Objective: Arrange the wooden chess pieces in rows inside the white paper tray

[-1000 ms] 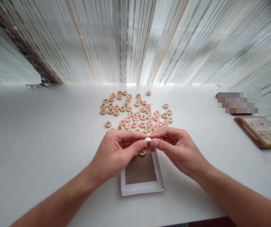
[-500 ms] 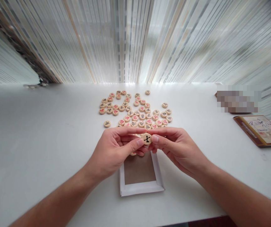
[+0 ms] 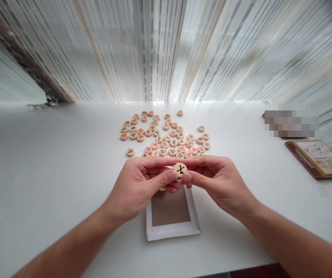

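A round wooden xiangqi piece (image 3: 180, 169) with a black carved character faces me, pinched at its edge between my left hand (image 3: 141, 189) and my right hand (image 3: 218, 185). Both thumbs press its lower rim, and the fingers pass behind it. Just beyond my hands lies a loose spread of similar pieces (image 3: 166, 139) with red or black characters. Below the hands sits a brown board with a white paper border (image 3: 171, 208). Its far end is hidden under my fingers, where the rim of another piece (image 3: 162, 189) peeks out.
Everything lies on a white table (image 3: 53, 154). A brown-edged illustrated booklet (image 3: 317, 159) lies at the right, beyond it a pixelated object (image 3: 290, 121). A striped curtain (image 3: 166, 50) hangs behind the far table edge.
The held piece has turned from edge-on to facing me, showing its black character. It barely moved in the last half second, and the whole view has drifted slightly.
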`<state>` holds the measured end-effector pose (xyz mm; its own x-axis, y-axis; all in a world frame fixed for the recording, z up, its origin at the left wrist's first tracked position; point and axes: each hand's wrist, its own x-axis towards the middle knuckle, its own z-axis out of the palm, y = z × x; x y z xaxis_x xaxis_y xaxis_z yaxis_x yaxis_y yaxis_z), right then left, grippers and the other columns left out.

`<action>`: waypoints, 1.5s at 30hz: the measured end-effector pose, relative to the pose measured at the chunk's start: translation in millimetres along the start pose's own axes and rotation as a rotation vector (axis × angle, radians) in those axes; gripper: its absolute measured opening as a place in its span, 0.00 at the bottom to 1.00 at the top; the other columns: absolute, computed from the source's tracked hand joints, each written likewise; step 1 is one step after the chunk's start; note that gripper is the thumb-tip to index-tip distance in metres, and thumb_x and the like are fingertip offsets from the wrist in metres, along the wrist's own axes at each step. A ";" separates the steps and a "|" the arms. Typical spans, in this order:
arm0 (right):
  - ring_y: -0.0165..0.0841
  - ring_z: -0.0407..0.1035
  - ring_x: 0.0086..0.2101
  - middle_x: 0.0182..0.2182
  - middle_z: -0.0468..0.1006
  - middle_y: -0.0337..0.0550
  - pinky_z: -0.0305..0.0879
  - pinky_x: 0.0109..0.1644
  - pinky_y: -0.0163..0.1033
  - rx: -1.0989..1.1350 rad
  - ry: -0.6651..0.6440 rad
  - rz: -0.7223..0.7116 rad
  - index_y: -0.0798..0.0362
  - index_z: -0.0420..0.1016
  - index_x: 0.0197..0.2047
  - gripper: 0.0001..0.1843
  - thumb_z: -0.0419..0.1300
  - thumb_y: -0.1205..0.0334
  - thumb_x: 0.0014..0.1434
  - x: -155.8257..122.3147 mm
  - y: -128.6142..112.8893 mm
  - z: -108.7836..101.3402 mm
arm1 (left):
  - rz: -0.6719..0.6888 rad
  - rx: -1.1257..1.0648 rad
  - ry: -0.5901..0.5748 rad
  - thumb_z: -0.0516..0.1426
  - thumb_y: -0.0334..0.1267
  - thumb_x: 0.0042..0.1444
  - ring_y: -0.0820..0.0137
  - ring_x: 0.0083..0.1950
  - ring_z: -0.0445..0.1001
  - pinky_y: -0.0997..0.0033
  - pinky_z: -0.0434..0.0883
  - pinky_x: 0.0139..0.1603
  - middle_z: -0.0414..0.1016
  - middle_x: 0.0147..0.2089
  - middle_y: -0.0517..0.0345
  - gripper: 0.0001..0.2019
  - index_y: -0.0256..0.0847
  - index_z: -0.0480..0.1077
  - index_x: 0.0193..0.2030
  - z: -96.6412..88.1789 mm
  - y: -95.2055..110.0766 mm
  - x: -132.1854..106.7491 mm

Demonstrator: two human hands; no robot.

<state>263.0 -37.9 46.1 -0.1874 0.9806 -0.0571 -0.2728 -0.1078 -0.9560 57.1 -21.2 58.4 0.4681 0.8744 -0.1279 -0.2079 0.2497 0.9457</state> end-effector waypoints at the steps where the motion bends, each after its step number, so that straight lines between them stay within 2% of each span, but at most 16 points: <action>1: 0.34 0.80 0.29 0.31 0.89 0.43 0.83 0.35 0.40 -0.011 0.005 -0.007 0.49 0.91 0.42 0.15 0.83 0.60 0.49 -0.3 -0.4 0.5 | 0.003 0.007 0.005 0.71 0.38 0.62 0.61 0.40 0.90 0.66 0.88 0.45 0.90 0.38 0.49 0.16 0.38 0.85 0.56 0.7 0.4 -0.3; 7: 0.33 0.81 0.29 0.30 0.88 0.43 0.82 0.35 0.35 0.015 -0.006 0.015 0.50 0.91 0.39 0.19 0.86 0.62 0.43 -0.1 -1.7 1.5 | 0.046 0.069 0.092 0.75 0.36 0.55 0.62 0.35 0.89 0.68 0.88 0.41 0.89 0.34 0.51 0.17 0.35 0.86 0.50 4.7 0.8 -4.4; 11: 0.35 0.83 0.30 0.30 0.88 0.43 0.83 0.37 0.37 0.047 -0.036 0.079 0.51 0.90 0.38 0.19 0.86 0.61 0.43 0.5 0.0 0.4 | 0.099 0.126 0.114 0.73 0.33 0.57 0.66 0.33 0.88 0.71 0.87 0.40 0.89 0.33 0.54 0.15 0.35 0.86 0.51 5.3 -4.1 -6.7; 15: 0.38 0.84 0.32 0.31 0.88 0.44 0.83 0.38 0.40 0.054 -0.043 0.123 0.52 0.88 0.37 0.21 0.87 0.60 0.41 0.3 0.8 -0.3 | 0.179 0.262 0.086 0.71 0.31 0.59 0.65 0.36 0.88 0.70 0.87 0.43 0.90 0.36 0.54 0.14 0.37 0.86 0.52 4.8 -7.2 -8.2; 21: 0.31 0.77 0.25 0.25 0.83 0.38 0.76 0.29 0.34 0.012 -0.003 0.147 0.53 0.84 0.30 0.22 0.88 0.61 0.35 -0.3 -1.4 3.4 | 0.399 0.501 0.031 0.68 0.25 0.61 0.68 0.42 0.89 0.77 0.85 0.46 0.91 0.44 0.54 0.12 0.39 0.86 0.49 5.5 -6.0 -7.8; 25: 0.29 0.75 0.24 0.23 0.82 0.37 0.74 0.29 0.32 0.031 -0.019 0.154 0.53 0.82 0.28 0.19 0.87 0.62 0.39 -2.1 -1.4 3.5 | 0.463 0.590 0.001 0.68 0.24 0.61 0.71 0.40 0.88 0.81 0.82 0.44 0.90 0.41 0.56 0.08 0.38 0.85 0.45 7.5 -4.2 -6.6; 29: 0.28 0.75 0.25 0.24 0.82 0.37 0.72 0.31 0.32 0.021 -0.051 0.129 0.53 0.83 0.29 0.14 0.84 0.63 0.47 -2.9 0.2 -0.1 | 0.443 0.552 -0.012 0.70 0.24 0.60 0.72 0.39 0.88 0.82 0.81 0.44 0.90 0.38 0.58 0.07 0.37 0.83 0.42 7.7 -2.4 -7.1; 32: 0.29 0.75 0.27 0.25 0.83 0.39 0.72 0.34 0.34 0.020 -0.090 0.117 0.53 0.85 0.31 0.11 0.81 0.59 0.54 -1.9 -0.1 -2.4 | 0.418 0.480 -0.010 0.69 0.23 0.60 0.73 0.39 0.88 0.83 0.81 0.45 0.90 0.39 0.58 0.09 0.38 0.84 0.45 6.4 -2.3 -7.9; 36: 0.27 0.74 0.25 0.25 0.83 0.39 0.72 0.33 0.33 0.039 -0.116 0.122 0.53 0.87 0.34 0.09 0.77 0.57 0.61 -1.2 -1.1 -3.7 | 0.357 0.394 0.039 0.72 0.23 0.56 0.73 0.39 0.88 0.84 0.82 0.42 0.90 0.39 0.60 0.14 0.40 0.85 0.48 5.1 -4.8 -7.5; 40: 0.27 0.76 0.26 0.25 0.84 0.39 0.74 0.34 0.31 0.064 -0.128 0.107 0.53 0.89 0.39 0.07 0.77 0.58 0.62 -1.4 -0.7 -3.8 | 0.287 0.291 0.092 0.74 0.25 0.54 0.71 0.39 0.89 0.82 0.84 0.42 0.90 0.38 0.59 0.14 0.39 0.85 0.47 5.8 -7.4 -6.1; 45: 0.27 0.79 0.29 0.32 0.88 0.42 0.77 0.36 0.29 0.105 -0.143 0.124 0.52 0.89 0.43 0.11 0.80 0.64 0.56 -1.3 0.1 -2.5 | 0.243 0.156 0.068 0.72 0.26 0.57 0.71 0.35 0.89 0.80 0.85 0.41 0.90 0.36 0.60 0.13 0.41 0.86 0.48 7.0 -6.5 -6.1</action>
<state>265.6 -38.8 45.4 -0.3560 0.9262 -0.1241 -0.3348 -0.2504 -0.9084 61.6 -31.1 55.1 0.3613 0.9278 0.0932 -0.1698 -0.0328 0.9849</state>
